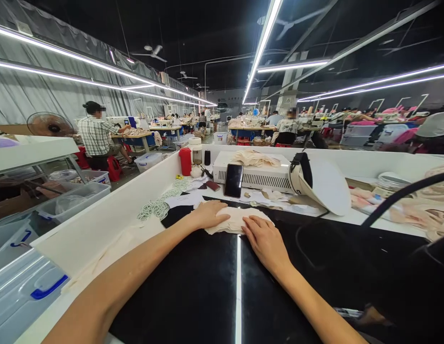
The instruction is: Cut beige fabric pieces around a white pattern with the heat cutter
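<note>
Cream layered fabric stack (pixel 233 221): just this side of the upright black phone (pixel 233 180)
Left hand (pixel 209 214): laid open on it
Right hand (pixel 262 236): same
Handling: light, even pressure likely keeps layers aligned

The table (pixel 193 286) bears a cream fabric stack (pixel 233 220), green cord (pixel 153 209) and white box (pixel 265 178).

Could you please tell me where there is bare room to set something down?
The black surface is bare between the left forearm and right forearm, nearer than the pale cloth stack. Beyond the stack it is crowded with the phone, vented white box and white visor; green cord lies to the left.
</note>
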Motion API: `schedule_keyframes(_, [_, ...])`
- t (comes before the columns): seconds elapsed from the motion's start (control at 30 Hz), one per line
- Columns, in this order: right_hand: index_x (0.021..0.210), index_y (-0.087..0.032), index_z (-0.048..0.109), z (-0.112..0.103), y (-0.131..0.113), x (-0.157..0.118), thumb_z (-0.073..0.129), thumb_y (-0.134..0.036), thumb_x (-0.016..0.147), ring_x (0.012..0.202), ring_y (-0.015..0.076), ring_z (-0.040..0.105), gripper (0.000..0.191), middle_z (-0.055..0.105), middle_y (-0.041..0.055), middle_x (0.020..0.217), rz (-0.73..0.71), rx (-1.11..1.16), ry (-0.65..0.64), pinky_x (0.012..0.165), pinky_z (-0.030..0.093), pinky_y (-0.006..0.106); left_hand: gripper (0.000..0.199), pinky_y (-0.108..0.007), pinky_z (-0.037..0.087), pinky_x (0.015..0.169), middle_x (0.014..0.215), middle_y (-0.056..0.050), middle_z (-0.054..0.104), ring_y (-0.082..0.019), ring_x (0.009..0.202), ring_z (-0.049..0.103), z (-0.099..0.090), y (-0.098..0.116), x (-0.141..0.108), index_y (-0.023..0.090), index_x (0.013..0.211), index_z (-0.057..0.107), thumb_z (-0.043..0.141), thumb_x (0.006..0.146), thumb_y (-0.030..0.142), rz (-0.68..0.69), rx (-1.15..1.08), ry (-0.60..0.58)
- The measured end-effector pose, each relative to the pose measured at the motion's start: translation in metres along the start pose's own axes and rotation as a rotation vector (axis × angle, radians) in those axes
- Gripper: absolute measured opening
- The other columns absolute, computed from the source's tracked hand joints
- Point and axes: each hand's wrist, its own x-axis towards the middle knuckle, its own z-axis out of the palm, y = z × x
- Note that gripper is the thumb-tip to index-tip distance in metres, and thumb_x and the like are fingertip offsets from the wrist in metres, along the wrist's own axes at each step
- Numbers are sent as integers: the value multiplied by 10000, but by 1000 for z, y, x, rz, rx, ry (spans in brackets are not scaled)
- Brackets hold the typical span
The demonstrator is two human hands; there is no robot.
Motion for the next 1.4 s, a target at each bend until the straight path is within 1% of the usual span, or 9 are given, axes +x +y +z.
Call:
schedule_keyframes(0.17, [1407, -271, 818, -3, 0, -2, 530, -333, 1184, 1274, 366, 769, 370, 834, 141, 1449, 4, -16, -19, 1023, 623, 504, 573, -546, 408, 1375, 1719, -142, 643, -359, 1617, 574, 18, -3, -3, 228, 1654, 628, 525, 1185, 543, -16, -39, 31])
schedule_keyframes(0.43, [1419, -232, 803, -4, 2, -3, 510, -338, 1191, 1283, 377, 768, 386, 826, 163, 1453, -8, -24, -1, 1026, 620, 513, 509, -672, 461, 1324, 1618, -159, 679, -373, 1546, 620, 22, 0, -2, 199, 1592, 660, 682, 1181, 499, -22, -49, 57])
schedule_keyframes(0.7, [1454, -216, 779, 0, 0, -1, 517, -365, 1204, 1355, 373, 739, 392, 790, 185, 1507, -45, -19, 49, 1148, 587, 530, 481, -650, 561, 1246, 1607, -150, 666, -367, 1460, 670, 20, -2, 2, 199, 1541, 689, 774, 1140, 450, -23, -28, 74])
schedule_keyframes(0.87, [1433, -192, 768, 4, 0, 2, 573, -375, 1203, 1349, 347, 746, 353, 795, 184, 1474, -61, -10, 72, 1144, 607, 523, 644, -687, 428, 1357, 1772, -183, 542, -410, 1637, 531, 11, -1, 4, 229, 1687, 588, 732, 1144, 544, -20, -32, 89])
schedule_keyframes(1.0, [1442, -207, 747, 8, 1, 4, 698, -376, 1165, 1335, 307, 762, 328, 787, 133, 1476, -91, -3, 75, 1143, 625, 527, 788, -636, 291, 1440, 1890, -175, 402, -409, 1762, 368, -7, 1, -5, 252, 1772, 507, 673, 1122, 664, -33, -42, 121])
schedule_keyframes(1.1, [1446, -207, 762, 11, 3, 5, 629, -375, 1189, 1331, 323, 769, 335, 800, 157, 1469, -111, 15, 76, 1129, 633, 511, 714, -545, 260, 1464, 1880, -110, 446, -349, 1769, 372, -33, -4, -28, 269, 1758, 539, 610, 1148, 632, -36, -50, 161])
schedule_keyframes(1.2, [1421, -176, 791, 14, 5, 4, 518, -385, 1206, 1327, 383, 772, 406, 812, 203, 1452, -123, 57, 88, 1102, 636, 537, 594, -445, 343, 1427, 1793, -78, 580, -319, 1692, 500, -66, -22, -67, 264, 1675, 646, 573, 1164, 557, -105, -35, 200])
schedule_keyframes(1.3, [1380, -138, 807, 20, 11, 3, 453, -423, 1200, 1304, 442, 776, 489, 808, 245, 1437, -140, 110, 105, 1097, 628, 608, 444, -435, 512, 1290, 1527, -95, 787, -324, 1440, 717, -96, -46, -119, 227, 1459, 799, 578, 1165, 476, -258, 2, 212])
schedule_keyframes(1.4, [1354, -145, 815, 28, 20, 2, 382, -498, 1199, 1283, 468, 775, 580, 817, 247, 1419, -166, 153, 123, 1099, 624, 657, 322, -476, 622, 1129, 1268, -101, 836, -287, 1189, 791, -112, -67, -169, 182, 1240, 826, 662, 1173, 450, -418, 33, 186])
